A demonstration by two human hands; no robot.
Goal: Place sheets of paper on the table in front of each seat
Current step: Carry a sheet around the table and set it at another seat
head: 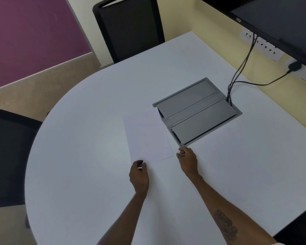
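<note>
A white table (78, 156) with a rounded end is filling most of the view, reaching to a cream wall at the right. A dark monitor (281, 20) is hanging over the table's far right corner, and black cables (244, 62) are dropping from it toward the tabletop. Two black chairs are sitting at the table, one at the far edge (129, 27) and one at the left edge (9, 152). A grey cable box (196, 112) with two closed flaps is lying flush in the tabletop. A white sheet of paper (147, 135) is lying flat near the table's middle, its far corner overlapping the near left edge of the cable box. The left hand (139, 175) is resting at the sheet's near left corner, fingers curled together, and whether they are pinching the paper cannot be told. The right hand (187, 161) is hovering just beside the sheet's near right corner, fingers loosely curled and gripping nothing. A tattoo (226, 225) is showing on the right forearm.
</note>
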